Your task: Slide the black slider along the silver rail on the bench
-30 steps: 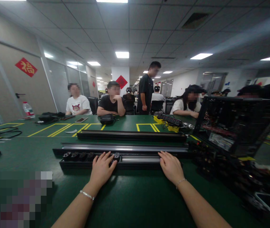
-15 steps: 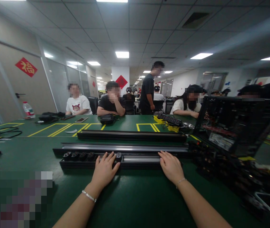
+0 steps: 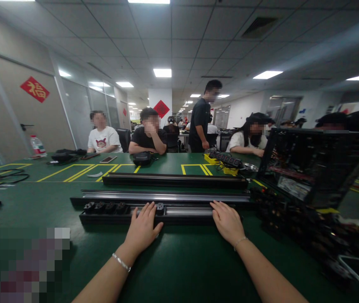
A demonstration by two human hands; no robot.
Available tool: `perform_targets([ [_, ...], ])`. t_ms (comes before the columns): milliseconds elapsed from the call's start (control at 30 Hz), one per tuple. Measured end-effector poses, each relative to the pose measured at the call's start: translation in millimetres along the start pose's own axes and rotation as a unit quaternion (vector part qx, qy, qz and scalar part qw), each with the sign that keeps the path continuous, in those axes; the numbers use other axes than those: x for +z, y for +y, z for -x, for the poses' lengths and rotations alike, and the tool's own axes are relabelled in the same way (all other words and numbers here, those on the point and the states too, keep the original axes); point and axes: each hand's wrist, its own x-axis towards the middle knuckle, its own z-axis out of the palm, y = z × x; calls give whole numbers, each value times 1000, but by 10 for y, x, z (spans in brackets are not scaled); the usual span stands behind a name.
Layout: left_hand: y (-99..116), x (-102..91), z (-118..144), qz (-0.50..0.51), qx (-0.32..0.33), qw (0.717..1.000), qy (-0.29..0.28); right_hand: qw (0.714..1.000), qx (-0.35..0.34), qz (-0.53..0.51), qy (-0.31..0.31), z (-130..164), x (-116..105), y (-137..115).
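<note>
A long black power track point(image 3: 188, 215) lies crosswise on the green table, nearest to me. Several small black socket modules point(image 3: 110, 207) sit at its left end. A single socket module point(image 3: 159, 208) is farther right in the same track. My left hand point(image 3: 142, 227) lies over the track just left of that module, its fingers stretched out and touching or almost touching it; exact contact is hidden. Over the track's right end rests my right hand point(image 3: 228, 222), open, fingers extended, with nothing in it.
Behind are a second black track point(image 3: 167, 197) and a third point(image 3: 176, 180). To the right stand an open computer case point(image 3: 302, 164) and a heap of dark parts point(image 3: 305, 235). A phone point(image 3: 108, 159) and a black pouch point(image 3: 143, 158) lie beyond; several people sit opposite.
My left hand has shifted slightly right along the track, and the single socket module has slid a little right with it. My right hand stays put. A standing person has moved right.
</note>
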Motion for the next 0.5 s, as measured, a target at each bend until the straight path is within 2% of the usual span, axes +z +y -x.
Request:
perform_targets([
  [500,-2,-15,-5,6,-6,1000,-8,1000,3,0,-3,0,-15,-11],
])
